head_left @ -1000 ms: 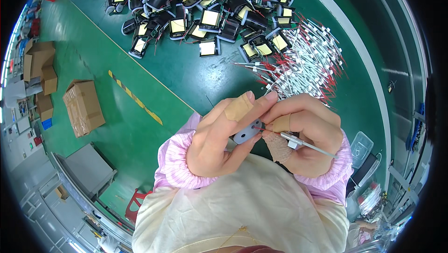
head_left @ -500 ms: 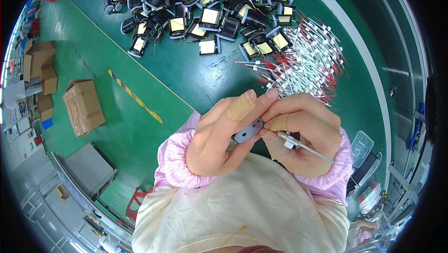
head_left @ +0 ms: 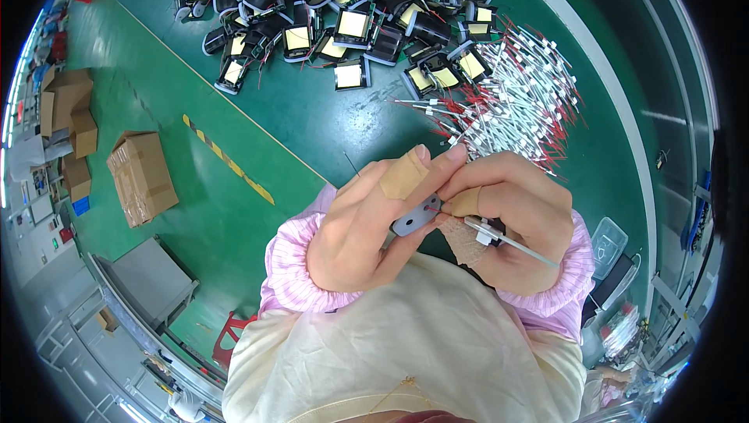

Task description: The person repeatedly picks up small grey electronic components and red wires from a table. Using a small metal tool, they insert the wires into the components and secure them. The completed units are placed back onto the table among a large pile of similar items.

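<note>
My left hand [head_left: 351,232] is closed around a small grey plastic part [head_left: 407,223] with dark round holes in its face. The rest of that part is hidden in my palm and fingers. My right hand [head_left: 527,208] pinches a thin red wire [head_left: 434,209] at the holed face. Across the right palm lies a white cable [head_left: 527,251] with a white connector [head_left: 484,233], which seems to belong to the same lead. Tan tape [head_left: 403,177] wraps a left finger, and several right fingers are wrapped too. Both hands are just above my lap, at the near side of the green table [head_left: 328,123].
Black device housings [head_left: 386,45] with grey rims and pale yellow pads are heaped at the far side. To their right lies a pile of white cables [head_left: 523,95] with red wires. A clear plastic box [head_left: 608,245] sits at the right; a cardboard box [head_left: 142,177] stands on the floor left.
Both hands hold almost the same pose, still at the grey part. The whole view has shifted very slightly; nothing has been taken or let go.
</note>
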A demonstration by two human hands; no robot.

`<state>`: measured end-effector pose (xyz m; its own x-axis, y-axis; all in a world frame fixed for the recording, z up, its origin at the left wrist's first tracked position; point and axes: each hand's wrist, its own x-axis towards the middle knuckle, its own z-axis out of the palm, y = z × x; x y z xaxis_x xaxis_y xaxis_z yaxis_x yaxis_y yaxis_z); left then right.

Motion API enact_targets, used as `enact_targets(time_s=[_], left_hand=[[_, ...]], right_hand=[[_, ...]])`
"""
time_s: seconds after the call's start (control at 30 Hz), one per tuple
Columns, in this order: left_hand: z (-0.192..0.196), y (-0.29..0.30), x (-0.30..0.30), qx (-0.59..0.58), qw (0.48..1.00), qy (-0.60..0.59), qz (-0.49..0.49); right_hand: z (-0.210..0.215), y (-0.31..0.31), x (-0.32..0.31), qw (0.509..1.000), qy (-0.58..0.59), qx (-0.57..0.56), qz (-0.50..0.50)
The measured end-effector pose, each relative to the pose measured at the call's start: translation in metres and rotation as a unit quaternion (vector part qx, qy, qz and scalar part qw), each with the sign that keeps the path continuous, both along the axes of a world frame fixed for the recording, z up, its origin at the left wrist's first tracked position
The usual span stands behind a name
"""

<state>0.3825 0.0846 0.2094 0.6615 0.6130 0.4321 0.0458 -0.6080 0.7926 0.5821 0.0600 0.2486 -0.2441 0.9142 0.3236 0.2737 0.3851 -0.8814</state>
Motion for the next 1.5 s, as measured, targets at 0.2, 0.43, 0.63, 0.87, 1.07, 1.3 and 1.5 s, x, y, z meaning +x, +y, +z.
enact_targets(time_s=[0.2, 0.43, 0.63, 0.87, 1.07, 1.3, 1.5], left_hand=[[0.0, -0.001, 0.0, 0.005, 1.0, -0.002, 0.008], [0.0, 0.0, 0.001, 0.006, 1.0, -0.005, 0.011], [0.002, 0.002, -0.001, 0.001, 1.0, 0.007, -0.003], [0.003, 0.003, -0.002, 0.01, 1.0, 0.007, -0.001], [0.005, 0.005, -0.001, 0.023, 1.0, 0.008, 0.001], [0.003, 0.01, -0.002, 0.027, 1.0, 0.0, -0.015], [0.003, 0.012, -0.002, 0.026, 0.999, 0.004, -0.02]], right_hand=[[-0.001, -0.001, -0.002, 1.0, 0.0, 0.009, -0.011], [-0.001, 0.0, -0.003, 1.0, 0.005, 0.013, -0.013], [-0.002, 0.001, -0.001, 1.0, -0.003, 0.023, -0.002], [-0.003, 0.002, -0.001, 1.0, 0.006, 0.026, 0.01], [-0.006, 0.003, -0.001, 0.999, 0.007, 0.039, 0.018], [-0.008, 0.003, -0.004, 0.999, 0.005, 0.048, 0.002], [-0.01, 0.002, -0.004, 0.999, 0.004, 0.033, -0.005]])
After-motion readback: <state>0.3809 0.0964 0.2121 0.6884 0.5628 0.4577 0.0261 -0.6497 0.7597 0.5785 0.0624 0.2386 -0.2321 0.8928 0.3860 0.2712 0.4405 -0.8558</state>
